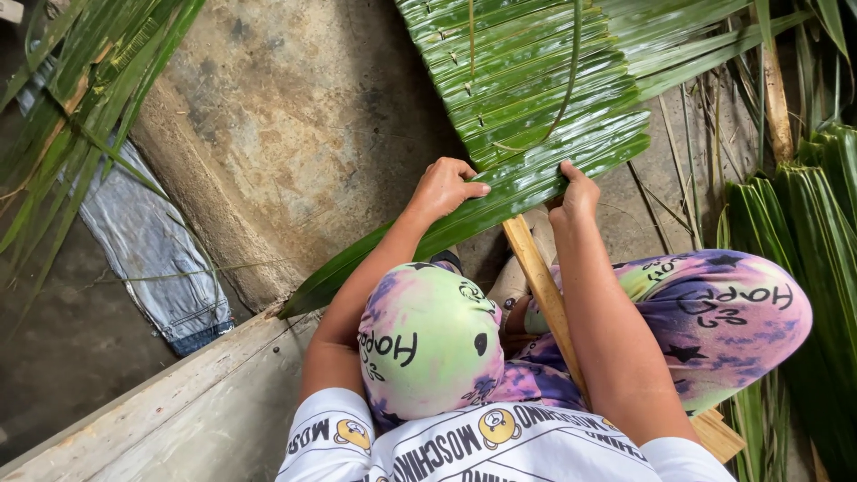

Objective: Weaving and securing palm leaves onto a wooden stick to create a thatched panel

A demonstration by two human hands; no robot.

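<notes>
Palm-leaf panel (536, 98) on wooden slat (543, 286) | left hand (444, 189) pinches lowest leaf (473, 214) | right hand (578, 195) grips its edge, apparently closed | concrete floor (295, 116)

Glossy green palm leaves (527, 98)

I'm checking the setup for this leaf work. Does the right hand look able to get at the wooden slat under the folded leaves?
Probably yes. The right hand rests on the folded leaves just above the wooden slat, with nothing between them.
</notes>
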